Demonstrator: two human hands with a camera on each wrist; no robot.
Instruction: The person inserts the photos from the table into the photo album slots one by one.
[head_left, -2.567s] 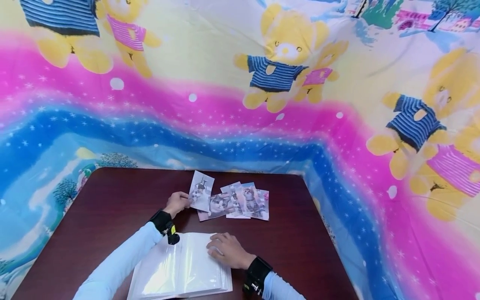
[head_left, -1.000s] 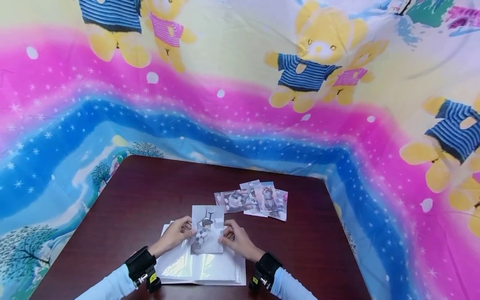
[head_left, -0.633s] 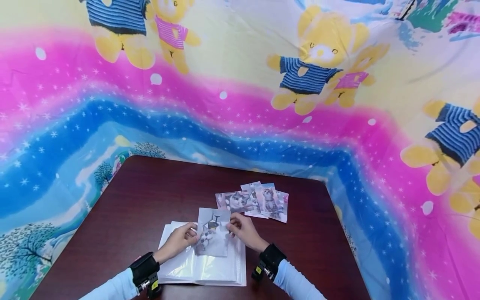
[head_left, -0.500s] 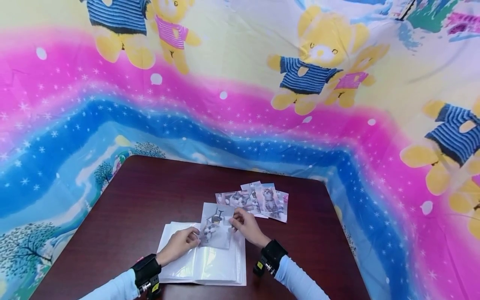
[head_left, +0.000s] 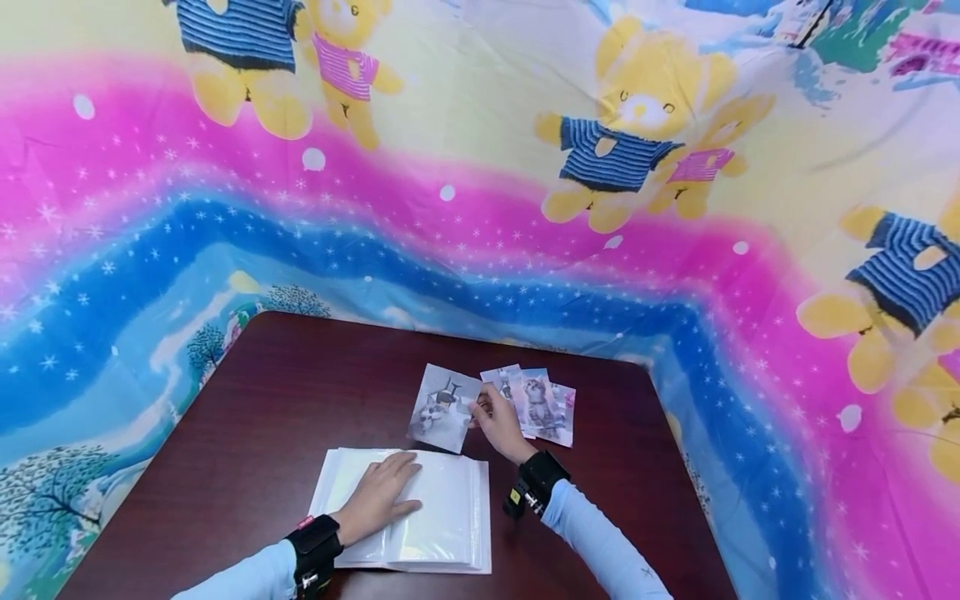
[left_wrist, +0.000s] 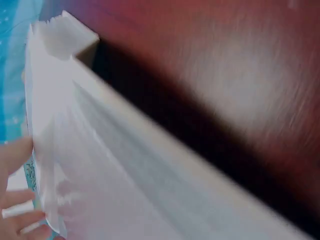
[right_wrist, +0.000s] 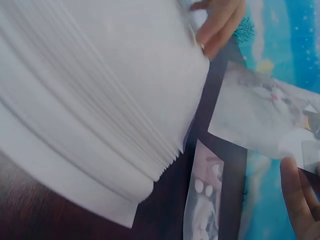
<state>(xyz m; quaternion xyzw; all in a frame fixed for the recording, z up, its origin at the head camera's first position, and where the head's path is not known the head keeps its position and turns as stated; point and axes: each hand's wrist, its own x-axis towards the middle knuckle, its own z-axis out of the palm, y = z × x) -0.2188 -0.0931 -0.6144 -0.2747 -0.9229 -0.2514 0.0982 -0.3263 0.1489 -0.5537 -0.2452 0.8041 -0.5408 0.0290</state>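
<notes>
1. My L hand (head_left: 377, 500) lies on the album (head_left: 442, 521), fingers straight & reaching across the fold, gripping nothing.
2. My R hand (head_left: 497, 423) pinches the photo (head_left: 442, 408) by its R edge, btwn thumb & bent fingers.
3. Photo's tilted, just past album's far edge, L of the other pics (head_left: 538, 400); can't tell if it touches the table (head_left: 247, 433).
4. Other pics overlap on the table, a kitten on one.
5. Album's spread flat nr me, white pgs w/ shiny clear pockets.
6. Black band (head_left: 545, 473) on R wrist, lt-blue sleeve (head_left: 600, 542); bear-print cloth (head_left: 375, 233) behind.
</notes>
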